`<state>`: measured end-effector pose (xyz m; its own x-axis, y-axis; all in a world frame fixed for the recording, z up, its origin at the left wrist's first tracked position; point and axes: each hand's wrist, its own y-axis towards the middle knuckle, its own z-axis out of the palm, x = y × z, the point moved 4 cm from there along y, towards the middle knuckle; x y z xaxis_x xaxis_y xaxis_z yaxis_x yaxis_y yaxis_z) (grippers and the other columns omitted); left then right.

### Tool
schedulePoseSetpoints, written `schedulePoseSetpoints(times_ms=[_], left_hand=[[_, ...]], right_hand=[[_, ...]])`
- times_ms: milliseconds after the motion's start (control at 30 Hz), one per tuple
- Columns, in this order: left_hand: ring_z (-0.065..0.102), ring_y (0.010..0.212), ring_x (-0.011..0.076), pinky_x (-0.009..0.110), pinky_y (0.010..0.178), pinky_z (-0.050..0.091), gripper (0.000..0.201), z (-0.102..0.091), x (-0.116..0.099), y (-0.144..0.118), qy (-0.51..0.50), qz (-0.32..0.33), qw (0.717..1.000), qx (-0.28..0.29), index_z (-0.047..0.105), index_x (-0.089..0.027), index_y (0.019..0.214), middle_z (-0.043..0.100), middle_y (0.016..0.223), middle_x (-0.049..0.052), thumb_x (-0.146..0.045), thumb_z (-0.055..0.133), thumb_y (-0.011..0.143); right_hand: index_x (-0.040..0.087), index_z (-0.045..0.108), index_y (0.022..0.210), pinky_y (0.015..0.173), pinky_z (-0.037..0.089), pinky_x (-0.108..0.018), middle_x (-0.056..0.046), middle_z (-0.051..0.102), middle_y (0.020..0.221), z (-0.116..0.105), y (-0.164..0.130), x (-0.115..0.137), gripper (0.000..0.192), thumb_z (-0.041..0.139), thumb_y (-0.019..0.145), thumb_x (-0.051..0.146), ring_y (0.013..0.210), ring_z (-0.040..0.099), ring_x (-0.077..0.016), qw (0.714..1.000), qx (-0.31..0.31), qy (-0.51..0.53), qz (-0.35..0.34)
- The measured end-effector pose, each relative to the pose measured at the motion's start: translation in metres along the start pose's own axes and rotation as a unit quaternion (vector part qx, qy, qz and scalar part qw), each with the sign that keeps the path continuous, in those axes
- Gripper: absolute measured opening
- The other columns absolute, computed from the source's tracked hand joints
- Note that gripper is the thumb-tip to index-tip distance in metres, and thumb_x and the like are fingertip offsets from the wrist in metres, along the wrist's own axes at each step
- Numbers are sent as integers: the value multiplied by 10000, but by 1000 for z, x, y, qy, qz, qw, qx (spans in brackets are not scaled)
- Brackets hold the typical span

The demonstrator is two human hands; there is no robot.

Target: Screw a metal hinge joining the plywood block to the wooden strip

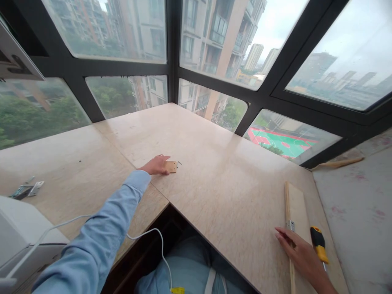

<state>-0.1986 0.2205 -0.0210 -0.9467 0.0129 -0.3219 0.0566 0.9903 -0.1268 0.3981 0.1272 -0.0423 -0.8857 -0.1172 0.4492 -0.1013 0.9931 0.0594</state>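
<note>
Metal brackets [27, 189] far left on worktop [214, 179]; white cable [153, 237] nr front edge; windows [220, 41] behind.
</note>
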Motion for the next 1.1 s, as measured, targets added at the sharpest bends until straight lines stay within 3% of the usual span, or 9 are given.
schedulePoseSetpoints(times_ms=[233, 400, 567, 667, 767, 900, 1000, 1100], left_hand=[[563, 1037, 276, 352, 927, 450, 653, -22, -17, -16, -15, -23, 997, -72, 616, -153, 1190, 533, 1146, 116, -507, 724, 653], [570, 1028, 246, 355, 878, 510, 670, -17, -76, -18, -194, 58, 969, -142, 598, -150, 1209, 554, 1129, 102, -467, 772, 645], [578, 1061, 252, 291, 678, 560, 627, 29, -158, -9, -386, 131, 910, -72, 583, -168, 1174, 551, 1199, 118, -482, 772, 665], [592, 1064, 261, 294, 675, 561, 667, 60, -201, -5, -440, 151, 885, 11, 564, -178, 1209, 555, 1240, 134, -479, 786, 657], [609, 1050, 269, 312, 707, 556, 662, 81, -235, -1, -448, 158, 877, 71, 569, -175, 1202, 571, 1243, 147, -460, 797, 649], [625, 991, 254, 299, 695, 547, 634, 95, -278, 4, -436, 180, 872, 131, 586, -181, 1172, 582, 1224, 141, -393, 814, 619], [628, 899, 218, 242, 551, 522, 669, 106, -309, 7, -457, 177, 852, 184, 556, -198, 1225, 545, 1268, 142, -379, 798, 628], [617, 846, 204, 207, 448, 479, 696, 122, -336, 14, -484, 167, 835, 202, 532, -193, 1250, 502, 1305, 158, -373, 784, 628]], right_hand=[[231, 721, 941, 756, 578, -369, -86, 770, 945, 1, -7, 0, 395, 519, 802, 542, 853, 726, -264, 1000, -19, 1, 7], [196, 707, 969, 625, 546, -346, -86, 724, 827, -5, -4, 11, 417, 496, 812, 519, 644, 647, -212, 998, -47, 16, 30], [188, 663, 1056, 740, 541, -347, -101, 665, 967, -18, -5, 20, 356, 507, 815, 400, 851, 634, -219, 996, -71, 30, 42], [182, 622, 1141, 800, 535, -355, -118, 613, 1108, -27, -6, 14, 380, 514, 816, 346, 957, 610, -224, 994, -85, 32, 61], [182, 572, 1223, 852, 527, -357, -117, 574, 1176, -35, -6, 7, 412, 532, 827, 286, 1005, 593, -215, 993, -76, 30, 79], [177, 549, 1273, 989, 470, -376, -125, 542, 1260, -41, 6, 10, 424, 552, 850, 210, 1153, 553, -215, 998, -31, -3, 60], [151, 579, 1267, 1091, 377, -395, -162, 491, 1349, -42, 22, 14, 474, 653, 799, 170, 1283, 483, -249, 995, 25, -84, 53], [119, 612, 1250, 1081, 378, -396, -216, 424, 1413, -42, 37, 13, 502, 730, 768, 194, 1230, 531, -278, 982, 88, -155, 64]])
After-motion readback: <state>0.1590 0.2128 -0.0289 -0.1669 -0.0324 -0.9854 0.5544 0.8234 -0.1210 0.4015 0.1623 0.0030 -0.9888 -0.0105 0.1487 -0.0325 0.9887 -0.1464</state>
